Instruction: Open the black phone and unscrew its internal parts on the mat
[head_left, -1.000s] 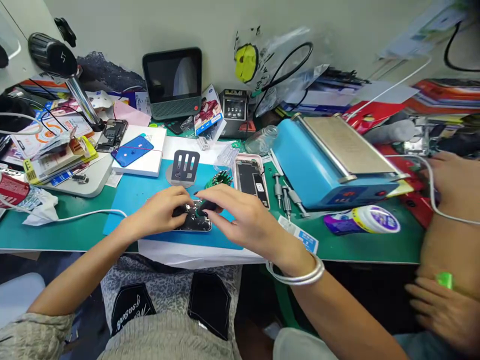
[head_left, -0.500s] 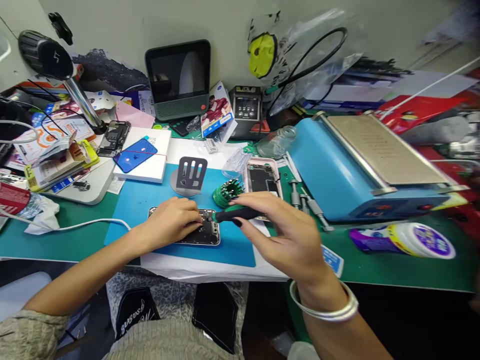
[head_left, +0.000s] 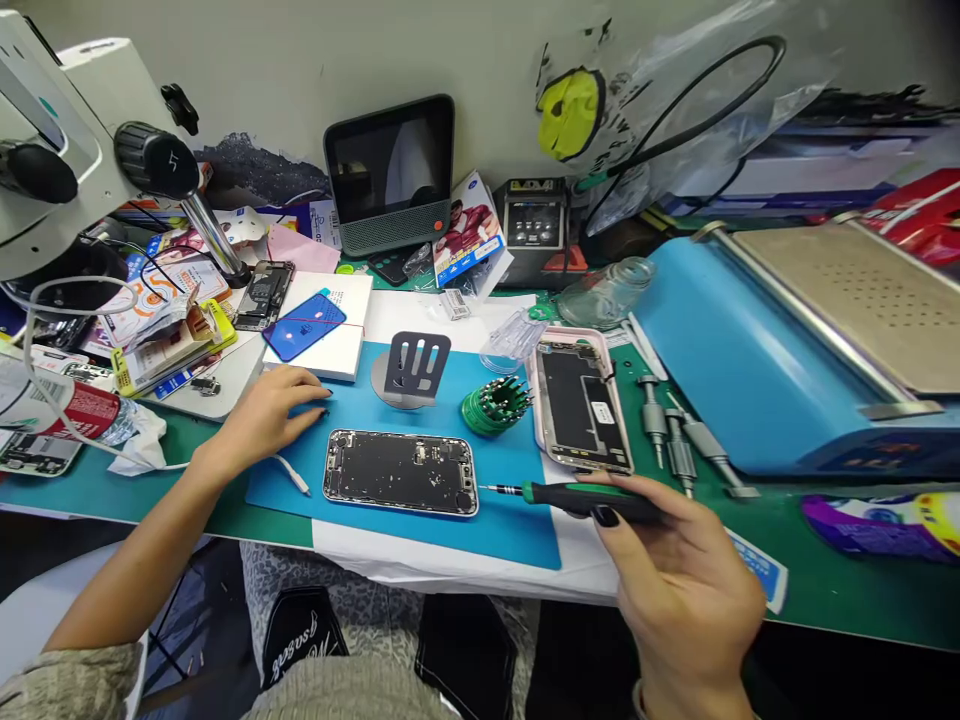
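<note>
An opened phone body [head_left: 400, 472] lies flat on the blue work mat [head_left: 330, 400], untouched. My right hand [head_left: 682, 590] is closed round a green-and-black screwdriver [head_left: 577, 497], whose tip points left toward the phone's right end, just short of it. My left hand [head_left: 266, 412] rests on the mat's left part with fingers curled loosely, fingertips near a white box [head_left: 334, 350] that carries a blue phone back [head_left: 304, 326]. It holds nothing I can make out.
A green bit holder [head_left: 493, 408], a grey stand [head_left: 410, 372] and a pink-framed phone [head_left: 581, 402] sit behind the mat. Several screwdrivers [head_left: 679, 440], a blue heating machine [head_left: 795, 340], a microscope [head_left: 67, 150], a small screen [head_left: 390, 175] and a white cable [head_left: 289, 472] crowd the bench.
Both hands have left the opened phone. My right hand drew the screwdriver back to the right and nearer me; my left hand slid left toward the white box. The camera view shifted left.
</note>
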